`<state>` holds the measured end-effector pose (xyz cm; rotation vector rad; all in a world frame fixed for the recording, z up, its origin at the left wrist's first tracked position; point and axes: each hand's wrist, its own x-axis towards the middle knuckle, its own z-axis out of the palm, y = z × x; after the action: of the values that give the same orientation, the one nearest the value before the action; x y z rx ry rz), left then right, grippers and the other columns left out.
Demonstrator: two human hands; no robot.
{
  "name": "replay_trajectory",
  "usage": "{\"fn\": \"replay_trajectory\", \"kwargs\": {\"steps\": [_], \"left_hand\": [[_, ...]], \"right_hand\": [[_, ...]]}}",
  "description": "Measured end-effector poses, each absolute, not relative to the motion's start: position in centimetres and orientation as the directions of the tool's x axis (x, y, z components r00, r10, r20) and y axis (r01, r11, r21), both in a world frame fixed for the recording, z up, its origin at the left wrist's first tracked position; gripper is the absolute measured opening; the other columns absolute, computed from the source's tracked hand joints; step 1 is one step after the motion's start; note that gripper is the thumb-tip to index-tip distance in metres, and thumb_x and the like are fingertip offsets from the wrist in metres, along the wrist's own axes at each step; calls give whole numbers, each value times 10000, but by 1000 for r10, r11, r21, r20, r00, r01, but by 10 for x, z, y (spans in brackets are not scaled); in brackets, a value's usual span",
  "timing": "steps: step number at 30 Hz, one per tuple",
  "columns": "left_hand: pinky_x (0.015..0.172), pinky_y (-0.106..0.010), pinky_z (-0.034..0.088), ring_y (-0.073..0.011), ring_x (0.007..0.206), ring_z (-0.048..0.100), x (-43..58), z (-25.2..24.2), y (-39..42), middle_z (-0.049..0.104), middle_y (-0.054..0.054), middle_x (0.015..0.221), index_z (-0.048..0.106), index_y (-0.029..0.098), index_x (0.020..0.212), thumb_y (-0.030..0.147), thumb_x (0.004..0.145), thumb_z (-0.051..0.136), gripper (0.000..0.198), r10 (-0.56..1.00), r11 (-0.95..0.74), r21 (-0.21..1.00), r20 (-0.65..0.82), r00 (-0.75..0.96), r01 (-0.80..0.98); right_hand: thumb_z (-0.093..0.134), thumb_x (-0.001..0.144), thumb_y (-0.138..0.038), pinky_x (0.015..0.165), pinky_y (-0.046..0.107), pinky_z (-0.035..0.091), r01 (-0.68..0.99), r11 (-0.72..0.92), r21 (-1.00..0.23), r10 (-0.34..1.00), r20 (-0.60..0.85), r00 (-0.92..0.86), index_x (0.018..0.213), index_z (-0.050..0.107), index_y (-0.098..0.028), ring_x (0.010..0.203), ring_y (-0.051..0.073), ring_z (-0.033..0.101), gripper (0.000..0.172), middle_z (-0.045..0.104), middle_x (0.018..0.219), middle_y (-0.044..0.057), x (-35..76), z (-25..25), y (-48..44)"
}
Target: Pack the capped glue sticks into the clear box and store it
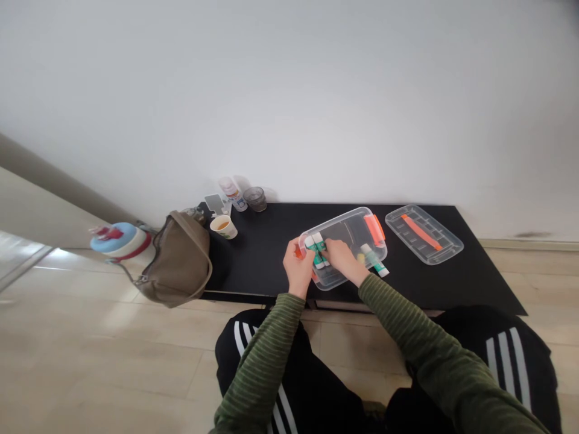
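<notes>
A clear plastic box (348, 226) with orange latches sits open on the black bench. Inside its left end, two glue sticks (315, 243) with white caps and green labels stand side by side. My left hand (298, 268) is closed at that end, thumb pressed against the glue sticks. My right hand (342, 259) reaches over the near rim, fingers closed at the right side of the same pair; its fingertips are partly hidden. Another glue stick (380, 266) lies by the box's near right corner, beside a small yellow piece (360, 258).
The box's clear lid (429, 241) with an orange handle lies to the right on the black bench (470, 271). Leftward are a paper cup (224, 227) with brownish liquid, a dark glass (256, 199), a white bottle (233, 194), a brown bag (181, 262) and a blue-lidded tumbler (126, 241).
</notes>
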<state>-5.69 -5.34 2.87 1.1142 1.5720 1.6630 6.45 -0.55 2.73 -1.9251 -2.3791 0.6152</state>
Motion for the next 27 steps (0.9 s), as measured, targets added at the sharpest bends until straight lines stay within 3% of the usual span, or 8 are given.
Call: {"fn": "replay_trajectory", "kwargs": {"steps": [8,11,13,15,17,19,23,27], "left_hand": [[721,-237,484,-132,726,608,-58,26,-51,671,7,832,658,176,950,125,640,578,324,856,-140,982,184,-483,127],[729,-239,484,-132,729,605,-59,24,-51,671,7,841,662,178,951,132,645,596,317,859,-143,980,193,-474,141],[740,-242,485,-134,744,610,-60,23,-51,674,4,853,664,180,954,134,650,596,315,858,-151,979,200,-473,139],[748,-243,486,-136,759,616,-60,22,-51,677,2,863,665,180,956,129,651,590,318,854,-158,978,204,-479,135],[745,-241,487,-136,760,620,-59,22,-51,679,1,860,664,177,955,119,646,586,324,849,-157,979,200,-489,129],[736,-240,488,-135,748,620,-60,22,-50,679,1,854,661,175,955,113,641,586,329,846,-155,981,194,-496,120],[728,-236,487,-129,732,614,-60,21,-50,678,5,851,658,180,947,115,639,591,322,838,-148,983,184,-514,112],[716,-232,482,-124,711,605,-61,19,-49,671,15,830,657,187,940,111,632,584,325,829,-146,982,188,-527,119]], "right_hand": [[528,926,-265,830,305,466,906,184,-382,959,-133,-251,1027,685,-147,997,237,669,222,715,1050,142,75,34,-14],[494,933,-251,838,283,479,777,256,-575,966,185,-182,1042,689,-194,925,183,669,230,723,1022,77,94,42,-35],[487,937,-289,789,276,496,656,308,-689,895,444,46,1020,686,-190,815,161,660,237,719,956,63,114,43,-53],[503,933,-347,731,279,502,599,288,-747,751,564,342,1005,670,-171,744,157,639,253,698,902,67,138,40,-67],[517,926,-398,700,286,496,566,219,-795,617,562,551,1003,650,-153,726,162,623,289,675,880,74,164,29,-74],[509,922,-431,712,301,491,550,135,-825,609,506,610,1006,642,-142,733,169,615,330,663,871,78,188,14,-73],[514,880,-440,755,332,471,636,-17,-772,864,308,398,981,667,-145,757,188,594,348,658,873,82,217,-20,-61],[511,858,-446,770,346,459,732,-54,-679,944,205,259,999,671,-142,793,207,577,371,628,896,95,217,-44,-55]]}}
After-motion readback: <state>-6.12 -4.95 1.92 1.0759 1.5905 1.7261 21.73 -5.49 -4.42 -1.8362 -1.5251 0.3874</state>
